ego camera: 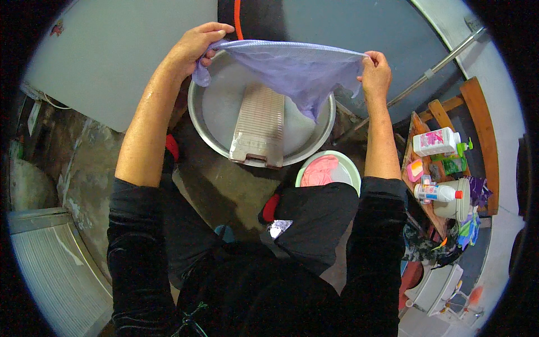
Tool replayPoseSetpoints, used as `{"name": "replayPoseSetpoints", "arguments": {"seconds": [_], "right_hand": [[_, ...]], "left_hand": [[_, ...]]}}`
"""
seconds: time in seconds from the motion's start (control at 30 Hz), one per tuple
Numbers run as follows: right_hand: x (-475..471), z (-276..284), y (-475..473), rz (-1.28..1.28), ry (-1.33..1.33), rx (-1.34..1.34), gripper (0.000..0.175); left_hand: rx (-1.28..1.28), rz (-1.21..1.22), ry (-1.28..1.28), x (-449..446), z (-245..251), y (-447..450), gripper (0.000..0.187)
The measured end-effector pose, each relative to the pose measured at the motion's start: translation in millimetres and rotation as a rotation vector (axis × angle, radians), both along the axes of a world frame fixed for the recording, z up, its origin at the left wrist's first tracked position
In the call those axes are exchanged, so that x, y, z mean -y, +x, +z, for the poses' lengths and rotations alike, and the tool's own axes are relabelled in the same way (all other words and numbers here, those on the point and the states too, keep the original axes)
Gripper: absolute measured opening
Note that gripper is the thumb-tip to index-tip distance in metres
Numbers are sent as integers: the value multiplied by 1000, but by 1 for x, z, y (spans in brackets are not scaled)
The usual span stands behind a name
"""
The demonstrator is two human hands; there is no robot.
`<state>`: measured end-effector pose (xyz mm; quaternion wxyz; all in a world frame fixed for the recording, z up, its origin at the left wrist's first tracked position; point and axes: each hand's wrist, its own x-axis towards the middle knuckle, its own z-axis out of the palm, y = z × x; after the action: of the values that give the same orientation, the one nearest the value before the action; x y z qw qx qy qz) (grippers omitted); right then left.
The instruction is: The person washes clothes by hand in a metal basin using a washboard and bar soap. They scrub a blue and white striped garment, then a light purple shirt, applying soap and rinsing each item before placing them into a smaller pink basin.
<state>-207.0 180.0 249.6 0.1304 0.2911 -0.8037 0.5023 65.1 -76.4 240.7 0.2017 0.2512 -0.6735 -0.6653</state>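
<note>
A wet lavender cloth (294,71) is stretched between my hands above a round metal basin (206,137). My left hand (200,48) grips one end, where part of the cloth hangs bunched below the fingers. The other end is pinched in my right hand (376,73), near the upper edge. The cloth sags in the middle and hides part of the basin's far side. A ribbed washboard (259,122) leans in the basin, its slotted end resting over the near rim. Whitish, sudsy water (219,92) surrounds the board.
A pale green bowl (358,177) holding pink cloth (320,168) stands by my right knee. To the right, a wooden stool or chair (480,139) carries bottles (436,142), soap (415,169) and a lidded bucket (452,202). An orange hose (238,19) hangs behind the basin.
</note>
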Motion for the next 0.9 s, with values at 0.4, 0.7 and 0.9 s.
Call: {"name": "replayPoseSetpoints", "arguments": {"seconds": [0.4, 0.7, 0.9], "right_hand": [[5, 23, -28, 54, -65, -110, 14], [0, 38, -15, 71, 122, -267, 14], [7, 56, -2, 36, 155, -354, 15]], "left_hand": [[464, -109, -953, -15, 0, -6, 34], [467, 200, -893, 3, -13, 8, 33], [512, 470, -1066, 5, -28, 5, 27]]}}
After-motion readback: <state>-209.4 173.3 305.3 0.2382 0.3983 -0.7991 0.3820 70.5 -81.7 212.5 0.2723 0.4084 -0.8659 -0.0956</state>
